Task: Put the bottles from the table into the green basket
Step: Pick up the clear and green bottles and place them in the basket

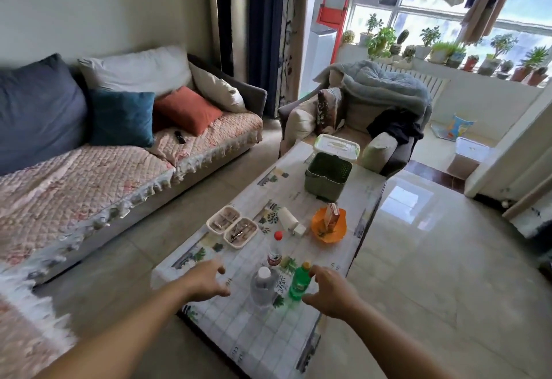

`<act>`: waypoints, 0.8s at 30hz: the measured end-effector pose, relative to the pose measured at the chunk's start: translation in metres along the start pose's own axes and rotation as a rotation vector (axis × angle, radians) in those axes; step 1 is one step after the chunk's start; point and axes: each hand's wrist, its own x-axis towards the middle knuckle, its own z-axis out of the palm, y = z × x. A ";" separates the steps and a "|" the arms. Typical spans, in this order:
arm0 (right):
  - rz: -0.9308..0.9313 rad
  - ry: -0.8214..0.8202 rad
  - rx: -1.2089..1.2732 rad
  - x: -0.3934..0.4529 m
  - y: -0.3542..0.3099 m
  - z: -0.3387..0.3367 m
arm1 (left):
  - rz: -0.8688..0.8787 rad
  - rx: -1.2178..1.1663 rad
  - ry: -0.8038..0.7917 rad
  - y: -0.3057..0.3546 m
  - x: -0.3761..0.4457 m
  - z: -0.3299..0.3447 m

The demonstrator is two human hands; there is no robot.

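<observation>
Bottles: green bottle (299,283) lower centre, right hand (330,292) fingers spread beside it, empty; left hand (206,281) open, empty.

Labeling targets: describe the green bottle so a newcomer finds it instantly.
On the coffee table, at the near end, three bottles stand close together. The green bottle is rightmost, beside the right hand. It alone is green with an orange cap; the others are clear, capped red and white.
</observation>
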 end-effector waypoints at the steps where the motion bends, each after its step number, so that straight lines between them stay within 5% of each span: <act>1: -0.004 -0.002 0.005 0.010 0.009 -0.002 | -0.024 -0.032 0.003 0.002 0.006 0.006; 13: -0.092 -0.152 0.036 0.111 0.090 -0.011 | -0.202 -0.265 0.144 0.047 0.063 0.074; 24: -0.049 -0.173 0.125 0.176 0.128 0.054 | -0.168 -0.378 0.171 0.009 0.123 0.133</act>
